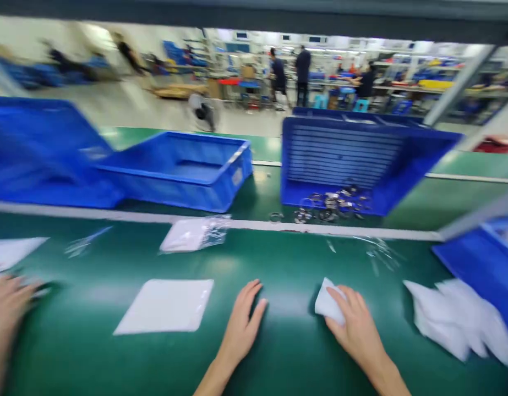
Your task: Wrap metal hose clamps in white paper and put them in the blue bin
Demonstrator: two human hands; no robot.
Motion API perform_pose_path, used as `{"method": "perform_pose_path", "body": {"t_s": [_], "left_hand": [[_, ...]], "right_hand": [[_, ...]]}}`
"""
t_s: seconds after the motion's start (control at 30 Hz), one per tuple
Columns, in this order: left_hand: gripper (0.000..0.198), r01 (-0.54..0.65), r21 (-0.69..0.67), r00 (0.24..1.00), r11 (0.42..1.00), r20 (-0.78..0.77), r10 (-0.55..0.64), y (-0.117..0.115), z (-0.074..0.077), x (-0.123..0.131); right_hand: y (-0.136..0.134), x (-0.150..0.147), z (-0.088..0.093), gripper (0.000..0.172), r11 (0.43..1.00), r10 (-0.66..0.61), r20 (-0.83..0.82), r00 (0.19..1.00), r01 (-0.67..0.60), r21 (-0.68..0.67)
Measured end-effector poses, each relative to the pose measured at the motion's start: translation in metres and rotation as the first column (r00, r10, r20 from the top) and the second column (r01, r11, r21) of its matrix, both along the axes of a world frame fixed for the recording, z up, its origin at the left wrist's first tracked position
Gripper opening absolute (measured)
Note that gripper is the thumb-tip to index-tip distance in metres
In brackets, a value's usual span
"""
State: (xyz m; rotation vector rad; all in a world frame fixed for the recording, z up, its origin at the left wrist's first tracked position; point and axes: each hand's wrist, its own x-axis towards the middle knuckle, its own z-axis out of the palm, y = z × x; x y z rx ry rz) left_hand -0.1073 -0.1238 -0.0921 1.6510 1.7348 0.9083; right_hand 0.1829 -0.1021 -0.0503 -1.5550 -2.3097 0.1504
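My left hand [242,322] lies flat on the green belt [278,346], fingers stretched out, holding nothing. A flat white bag [165,305] rests just to its left. My right hand [353,322] lies on the belt with its fingers over a small white piece [327,302], touching it. Beyond, a tipped blue crate [344,157] spills several small metal rings [328,206] onto the belt. The picture is smeared by motion.
Another person's hand [4,308] reaches in at the far left edge. Blue crates [183,168] stand behind the white belt strip. A clear plastic bag [196,234] lies mid-belt. A pile of white bags [455,322] sits at the right by a blue bin [485,264].
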Motion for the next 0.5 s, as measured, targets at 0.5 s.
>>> {"method": "perform_pose_path", "body": {"t_s": [0.5], "left_hand": [[0.04,0.095,-0.011,0.993,0.995,-0.063,-0.095,0.017,0.023,0.021]], "right_hand": [[0.005,-0.004,0.05,0.03,0.991,-0.095,-0.225,0.97,0.071,-0.109]]}}
